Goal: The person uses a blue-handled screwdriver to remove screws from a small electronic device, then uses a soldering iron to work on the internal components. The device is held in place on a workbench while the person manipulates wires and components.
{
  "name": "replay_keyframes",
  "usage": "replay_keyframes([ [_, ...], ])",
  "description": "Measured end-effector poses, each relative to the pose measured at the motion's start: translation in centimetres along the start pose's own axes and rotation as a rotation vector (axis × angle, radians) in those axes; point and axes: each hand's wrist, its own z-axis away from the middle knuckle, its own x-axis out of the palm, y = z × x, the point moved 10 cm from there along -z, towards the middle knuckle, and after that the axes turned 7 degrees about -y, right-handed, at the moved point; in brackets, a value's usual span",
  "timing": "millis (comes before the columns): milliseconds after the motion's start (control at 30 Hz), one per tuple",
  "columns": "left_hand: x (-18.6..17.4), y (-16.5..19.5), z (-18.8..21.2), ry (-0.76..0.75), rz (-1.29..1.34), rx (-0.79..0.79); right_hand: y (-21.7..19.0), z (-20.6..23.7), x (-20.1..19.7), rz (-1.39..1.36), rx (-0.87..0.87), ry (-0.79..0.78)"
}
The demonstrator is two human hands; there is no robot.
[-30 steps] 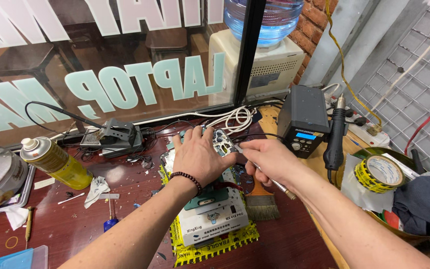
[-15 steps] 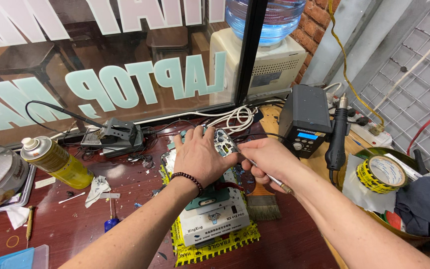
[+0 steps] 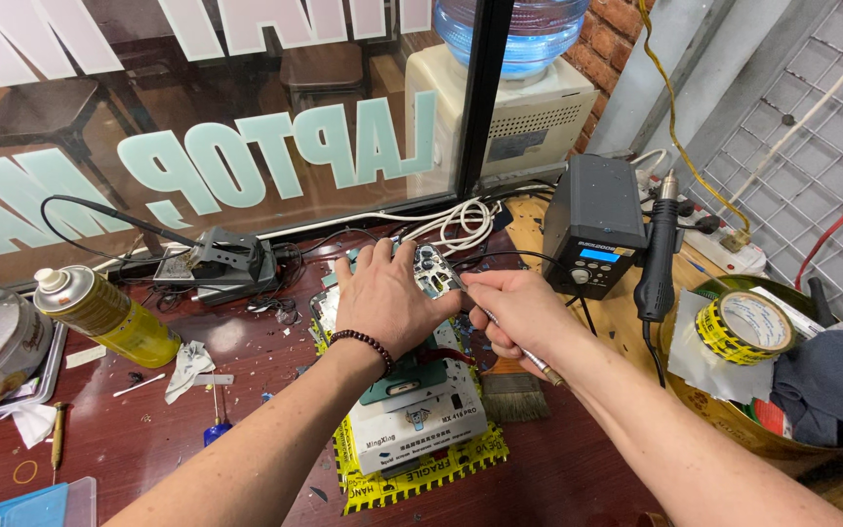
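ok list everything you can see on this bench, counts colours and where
circuit board: one, pale with dark parts, bench centre, under both hands
tool: one, thin and metallic, in the right hand, tip at the board
box: one, white, on yellow tape below the hands
brush: one, dark bristles, right of the box
spray can: one, yellow, lying at left
station: one, black with a blue display, right of centre
hot air wand: one, black, hanging beside the station
tape roll: one, yellow, in a bowl at right
water bottle: one, blue, on a white dispenser behind
left hand: flat on the board, beaded bracelet at the wrist
right hand: gripping the tool
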Motion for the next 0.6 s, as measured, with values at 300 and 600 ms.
replay_keyframes([
  [300,0.2,0.1,-0.1,0.000,0.015,0.018,-0.6,-0.4,-0.6,0.110,0.073,0.030],
  [600,0.1,0.0,-0.2,0.028,-0.012,0.013,-0.7,-2.4,-0.3,0.130,0.035,0.002],
])
